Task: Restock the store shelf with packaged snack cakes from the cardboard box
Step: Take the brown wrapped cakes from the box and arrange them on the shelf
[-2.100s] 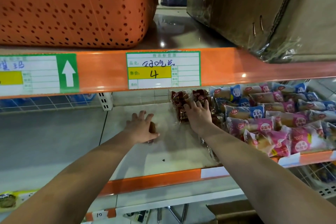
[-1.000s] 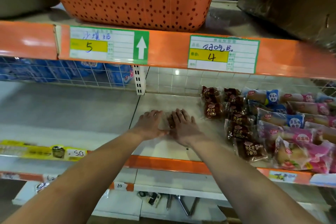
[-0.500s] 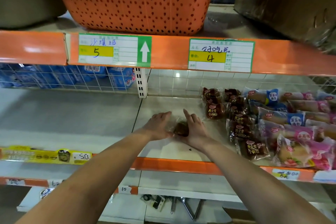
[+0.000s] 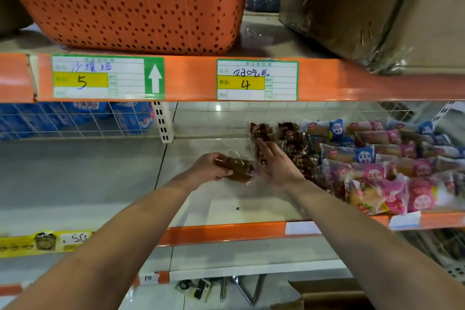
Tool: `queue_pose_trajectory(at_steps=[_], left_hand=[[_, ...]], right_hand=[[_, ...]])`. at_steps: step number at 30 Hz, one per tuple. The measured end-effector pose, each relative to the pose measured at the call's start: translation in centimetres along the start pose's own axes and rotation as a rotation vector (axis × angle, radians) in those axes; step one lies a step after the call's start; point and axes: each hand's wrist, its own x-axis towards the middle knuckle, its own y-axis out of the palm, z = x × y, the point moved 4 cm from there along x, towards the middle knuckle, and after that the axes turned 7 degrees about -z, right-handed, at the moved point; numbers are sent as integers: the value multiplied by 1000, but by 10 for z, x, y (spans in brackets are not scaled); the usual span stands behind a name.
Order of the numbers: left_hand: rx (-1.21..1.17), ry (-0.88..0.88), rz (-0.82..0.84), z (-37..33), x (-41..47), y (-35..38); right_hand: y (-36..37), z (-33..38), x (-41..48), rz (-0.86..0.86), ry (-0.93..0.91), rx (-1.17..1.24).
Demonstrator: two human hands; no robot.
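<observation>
- left hand (image 4: pixel 210 167) grips one snack cake (image 4: pixel 238 170), fingers curled round its left end; brown cake in a clear wrapper, held just above the shelf (image 4: pixel 226 233)
- right hand (image 4: pixel 278 167) just right of the cake, fingers straight and loose, holding nothing; fingertips reach the nearest dark pack
- right of the grip: dark brown packs (image 4: pixel 294 150) lie in rows on the shelf, running front to back
- further right: blue and pink packs (image 4: pixel 364 158), piled to the shelf's front rim
- far left behind the grip: wire mesh (image 4: pixel 75 121) with blue packets behind it
- above the grip: price labels, "5" label (image 4: pixel 100 78) and "4" label (image 4: pixel 256 80)
- higher up: orange basket (image 4: pixel 138 2), contents hidden; film-wrapped carton (image 4: pixel 364 7) to its right, closed
- below right of the grip: cardboard box (image 4: pixel 327 301), only its top edge shows, contents can't tell
</observation>
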Motion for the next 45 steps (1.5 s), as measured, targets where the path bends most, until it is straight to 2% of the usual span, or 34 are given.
queue_pose_trajectory(at_steps=[4, 7, 9, 14, 17, 21, 24, 27, 30, 35, 43, 45], left_hand=[[-13, 43, 35, -2, 3, 8], [-63, 54, 94, -4, 6, 19], [-145, 44, 110, -5, 7, 23], [-92, 125, 25, -5, 6, 15], [-293, -19, 116, -1, 1, 15], [-511, -201, 99, 0, 1, 15], [-423, -200, 166, 0, 2, 15], [-312, -161, 213, 2, 0, 20], [-289, -138, 166, 5, 2, 23], [-362, -126, 50, 0, 8, 17], [-331, -168, 42, -3, 11, 31], [-243, -144, 43, -1, 9, 38]], right_hand=[[-9, -7, 1, -73, 89, 114], [3, -7, 0, 98, 312, 359], [10, 0, -3, 237, 403, 431], [24, 5, -3, 309, 330, 400], [29, 4, 1, 265, 262, 307], [16, 5, 1, 113, 132, 106], [11, 9, 0, 12, -41, -79], [11, 16, -1, -26, -134, -157], [12, 17, -3, 4, -132, -168], [10, 10, -7, 86, -35, -36], [17, 5, -11, 11, -51, -194], [17, 6, -11, -13, -68, -295]])
